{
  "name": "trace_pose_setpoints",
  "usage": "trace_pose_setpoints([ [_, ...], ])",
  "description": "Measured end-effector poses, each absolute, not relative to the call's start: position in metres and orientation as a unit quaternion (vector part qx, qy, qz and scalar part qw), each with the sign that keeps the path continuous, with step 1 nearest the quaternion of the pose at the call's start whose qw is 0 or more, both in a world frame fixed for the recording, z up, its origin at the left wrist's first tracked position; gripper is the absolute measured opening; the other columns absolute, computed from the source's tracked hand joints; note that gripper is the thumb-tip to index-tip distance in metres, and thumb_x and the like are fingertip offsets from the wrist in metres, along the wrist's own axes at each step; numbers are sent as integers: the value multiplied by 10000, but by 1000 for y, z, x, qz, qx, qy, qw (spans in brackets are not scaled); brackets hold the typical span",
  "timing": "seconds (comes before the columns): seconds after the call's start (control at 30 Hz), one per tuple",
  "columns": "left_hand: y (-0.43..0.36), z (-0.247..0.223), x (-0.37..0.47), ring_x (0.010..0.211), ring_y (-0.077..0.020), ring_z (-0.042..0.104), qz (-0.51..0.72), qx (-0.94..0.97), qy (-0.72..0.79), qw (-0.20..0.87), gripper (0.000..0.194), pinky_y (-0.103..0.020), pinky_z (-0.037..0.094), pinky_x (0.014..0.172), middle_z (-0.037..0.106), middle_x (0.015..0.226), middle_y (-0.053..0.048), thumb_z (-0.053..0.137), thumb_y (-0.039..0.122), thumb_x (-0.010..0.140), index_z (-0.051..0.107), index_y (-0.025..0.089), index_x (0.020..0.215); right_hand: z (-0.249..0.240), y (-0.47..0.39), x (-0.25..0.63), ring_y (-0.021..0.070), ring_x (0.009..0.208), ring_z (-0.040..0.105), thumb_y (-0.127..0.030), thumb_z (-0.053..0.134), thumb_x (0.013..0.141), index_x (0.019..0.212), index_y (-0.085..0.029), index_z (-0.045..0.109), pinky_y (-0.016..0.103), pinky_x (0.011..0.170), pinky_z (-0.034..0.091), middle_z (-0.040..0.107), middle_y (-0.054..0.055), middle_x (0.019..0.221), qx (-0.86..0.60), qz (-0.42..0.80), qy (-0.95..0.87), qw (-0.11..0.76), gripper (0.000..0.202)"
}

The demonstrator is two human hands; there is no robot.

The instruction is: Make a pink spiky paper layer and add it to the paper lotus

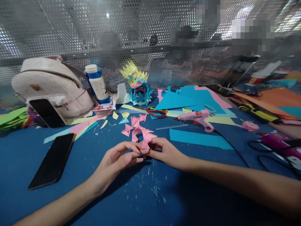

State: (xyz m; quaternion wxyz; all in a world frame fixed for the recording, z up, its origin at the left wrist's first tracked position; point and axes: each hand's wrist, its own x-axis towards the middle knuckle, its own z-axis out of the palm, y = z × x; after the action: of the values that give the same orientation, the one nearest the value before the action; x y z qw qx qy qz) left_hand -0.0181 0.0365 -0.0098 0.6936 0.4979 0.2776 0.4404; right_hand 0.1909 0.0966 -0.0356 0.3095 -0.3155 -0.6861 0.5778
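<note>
Both hands meet at a curved pink folded-paper piece point(147, 138) just above the blue table. My left hand point(119, 157) pinches its lower left edge, thumb towards me. From the right, my right hand point(166, 152) grips the same piece, with its fingertips partly hidden behind the paper. The piece arches in an open ring with pointed folds. Behind it lie loose pink folded pieces point(127, 130). A pink glue gun point(197, 117) rests to the right, near a clear glue stick point(171, 126).
Red-handled scissors point(157, 113) lie behind the hands, before a blue and yellow paper model point(141, 94). Phones point(53, 161), a backpack point(51, 84) and a bottle point(97, 83) are at left. Blue paper point(199, 139), a cable point(232, 150) and a purple device point(279, 144) are at right.
</note>
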Motion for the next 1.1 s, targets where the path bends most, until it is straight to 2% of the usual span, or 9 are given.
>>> trace_pose_setpoints([
  [0.13,35,-7,-20,1242,-282,541,417,525,275,689,144,-408,475,1027,549,1276,-109,558,225,939,674,193,1017,-34,96,193,86,553,417,-390,710,756,667,-164,536,224,529,338,497,-40,619,-332,557,-694,314,299],
  [0.27,35,-7,-22,1260,-300,526,408,553,265,676,141,-418,473,1026,515,1301,-109,584,231,924,687,201,1016,-31,94,195,111,633,503,-327,665,781,751,-162,573,244,604,411,562,-9,706,-331,550,-698,318,192],
  [0.4,37,-9,-23,1249,-300,539,407,556,270,673,142,-419,483,1012,499,1324,-108,579,225,927,688,208,1017,-28,94,195,113,691,520,-271,636,800,826,-168,568,244,649,436,556,-6,767,-319,546,-701,330,126],
  [0.67,37,-10,-24,1209,-311,566,407,574,273,657,149,-455,494,990,522,1274,-126,599,261,914,689,201,1017,-33,93,194,111,665,525,-247,669,747,821,-179,516,245,622,448,551,-7,772,-304,539,-716,324,183],
  [0.8,36,-12,-25,1173,-296,585,396,596,276,642,155,-443,496,977,531,1252,-134,591,266,918,688,197,1017,-34,96,196,102,621,502,-226,679,753,793,-170,549,227,580,427,554,-18,717,-306,487,-753,319,147],
  [0.9,36,-15,-26,1111,-258,617,384,615,294,623,139,-421,497,965,555,1219,-123,563,220,928,687,194,987,-32,99,199,106,644,541,-169,636,790,838,-172,597,224,602,444,619,1,767,-285,439,-788,324,62],
  [0.97,37,-18,-27,980,-221,659,391,621,314,603,150,-389,536,879,599,1119,-118,529,202,936,676,175,930,-29,102,202,121,707,589,-165,601,834,894,-181,628,238,652,470,656,21,826,-261,412,-809,327,68],
  [1.03,40,-21,-30,767,-170,662,428,615,344,566,195,-304,552,669,617,929,-89,492,188,930,628,157,795,-27,104,204,139,777,612,-168,568,875,901,-186,647,265,709,488,670,38,853,-233,380,-830,336,85],
  [1.1,45,-24,-35,591,-119,568,480,612,384,497,236,-227,449,491,550,740,-34,472,140,896,529,164,668,-26,107,206,152,825,611,-135,530,890,888,-187,654,293,752,493,674,47,854,-199,348,-849,344,134],
])
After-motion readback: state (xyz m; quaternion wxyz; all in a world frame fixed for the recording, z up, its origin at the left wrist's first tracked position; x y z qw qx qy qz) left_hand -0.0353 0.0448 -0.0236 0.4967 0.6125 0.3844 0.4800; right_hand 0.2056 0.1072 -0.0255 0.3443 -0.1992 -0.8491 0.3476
